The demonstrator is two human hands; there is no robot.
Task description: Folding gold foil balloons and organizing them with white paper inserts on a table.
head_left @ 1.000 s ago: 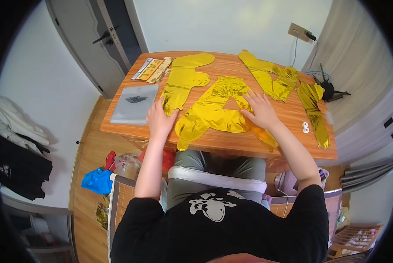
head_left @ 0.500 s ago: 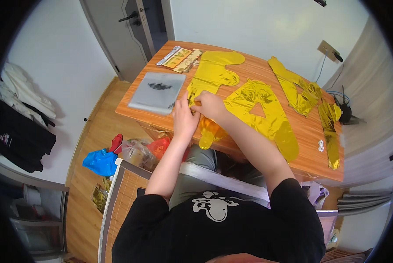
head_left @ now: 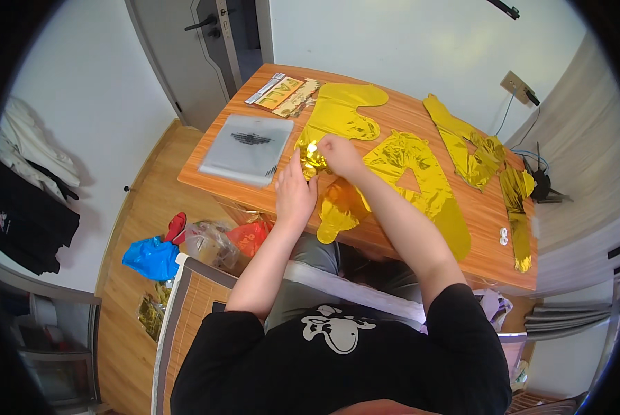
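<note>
A flat gold foil letter balloon (head_left: 348, 111) lies at the table's front middle, its lower end drooping over the edge. My left hand (head_left: 296, 196) is closed on the balloon's left side, the fingertips partly hidden by crumpled foil. With curled fingers my right hand (head_left: 340, 155) grips the same balloon just beside it. The foil between both hands is creased and shiny. Close to my right forearm lies a second gold foil balloon (head_left: 427, 207), A-shaped and flat. Left of my left hand is a clear plastic sleeve (head_left: 244, 155) with black marks.
A printed header card package (head_left: 282, 93) lies at the table's back left. More gold foil balloons (head_left: 472, 149) lie at the right, beside small white rings (head_left: 504, 236). A black router (head_left: 544, 181) stands past the right edge. Bags, including a blue one (head_left: 151, 257), sit on the floor left.
My right hand has shifted slightly up and right. Foil between my hands has come into sight, bunched and glinting. The left hand keeps nearly the same place.
</note>
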